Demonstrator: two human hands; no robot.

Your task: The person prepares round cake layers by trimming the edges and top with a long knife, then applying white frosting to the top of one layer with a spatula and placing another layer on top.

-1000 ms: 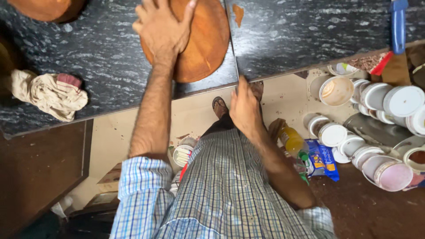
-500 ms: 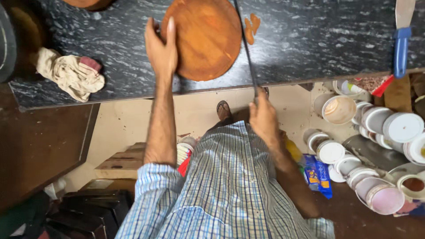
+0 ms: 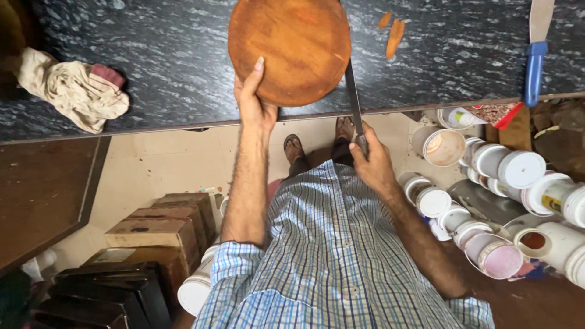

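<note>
- Head view: left hand (image 3: pixel 253 100) fingers now wrapped on the near-left rim of the round wooden board (image 3: pixel 289 49); 1 s ago it lay flat on top.
- right hand (image 3: pixel 372 161) closed around the knife (image 3: pixel 353 97), blade now along the board's right edge.
- Board overhangs the dark counter (image 3: pixel 152 67) edge slightly.
- Open counter left up to the rag (image 3: pixel 73 91); orange scraps (image 3: pixel 393 33) and blue-handled scraper (image 3: pixel 535 61) to the right.

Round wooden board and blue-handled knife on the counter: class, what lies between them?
In the head view, orange scraps lie on the dark counter between the wooden board and the blue-handled knife.
</note>
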